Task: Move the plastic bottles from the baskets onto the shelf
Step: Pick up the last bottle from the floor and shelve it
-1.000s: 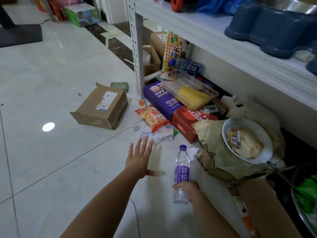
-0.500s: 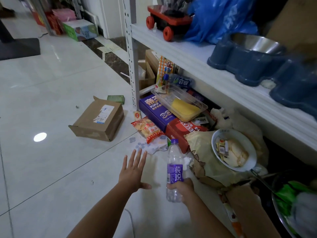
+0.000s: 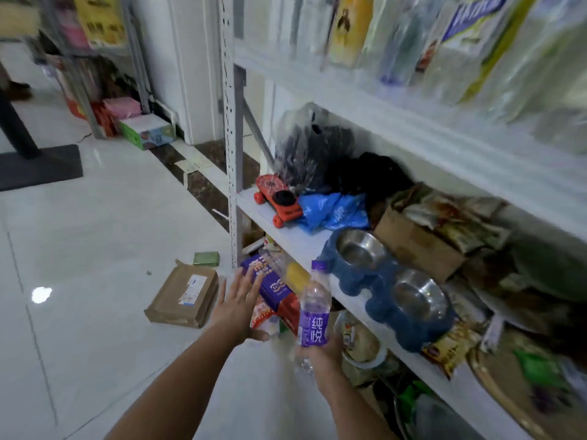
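Far left, glossy white floor (image 3: 95, 249), broad open tile with one bright light spot. A flat cardboard box (image 3: 184, 295) lies on it, a small green packet (image 3: 206, 258) just beyond, both short of the shelf's perforated upright post (image 3: 230, 154). Left hand (image 3: 236, 308) held out palm down above the floor clutter, fingers straight and spread, holding nothing, touching nothing. Just right of it, the plastic bottle (image 3: 313, 312): clear, ribbed body, purple cap, purple label band with white characters, roughly upright with the cap leaning slightly right. Right hand (image 3: 319, 350) grips it round the lower body, fingers wrapped below the label; the base shows beneath the hand. The bottle is in the air in front of the middle shelf board (image 3: 305, 246), its cap level with the board's front edge and near a blue double pet bowl stand (image 3: 390, 290), not touching it. On that board a bare pale strip runs between a red toy skateboard (image 3: 276, 201) with a blue plastic bag (image 3: 333, 211) and the bowl stand. Further right the board is crowded: a brown carton (image 3: 416, 246) and crumpled packets up to the front edge. The upper shelf (image 3: 444, 128) carries a row of bottles, too blurred to count.
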